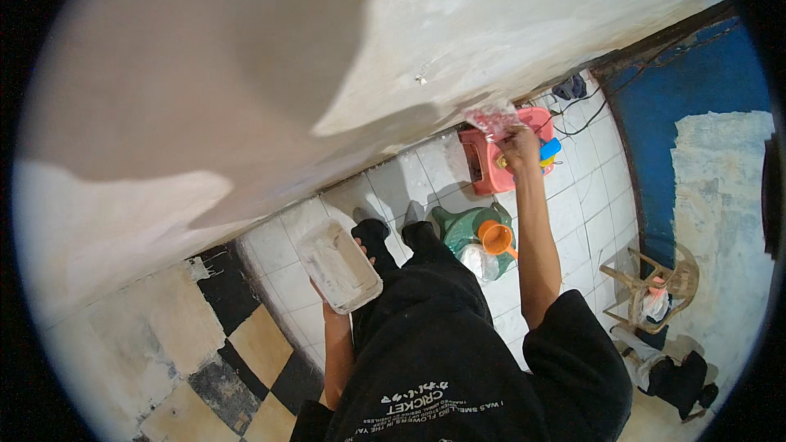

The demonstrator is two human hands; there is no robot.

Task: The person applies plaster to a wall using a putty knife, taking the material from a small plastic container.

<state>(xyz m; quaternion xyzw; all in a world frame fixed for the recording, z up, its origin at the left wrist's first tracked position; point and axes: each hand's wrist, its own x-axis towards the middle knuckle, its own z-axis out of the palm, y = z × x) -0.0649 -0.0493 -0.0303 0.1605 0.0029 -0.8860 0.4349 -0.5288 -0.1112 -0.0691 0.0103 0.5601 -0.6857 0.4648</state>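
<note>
My left hand (318, 288) grips the side of a shallow rectangular plastic tub (338, 266), its inside smeared with off-white paste. My right arm stretches out to the right, close to the pale wall (458, 41). In that right hand (521, 150), closed, is a flat, thin piece, reddish and smeared with white (493, 120); it is motion-blurred, and I cannot tell its exact kind. Below the hand stands a pink plastic stool (483, 168) with a blue-and-yellow object (550, 149) on it, partly hidden by the hand.
Near my feet on the white tiles, a green plastic bag (454, 227) lies with an orange dipper (496, 237) and a white bag (479, 262). Dark cables (602, 106) hang at the right. A chair (655, 278) and another person (679, 381) are at the lower right.
</note>
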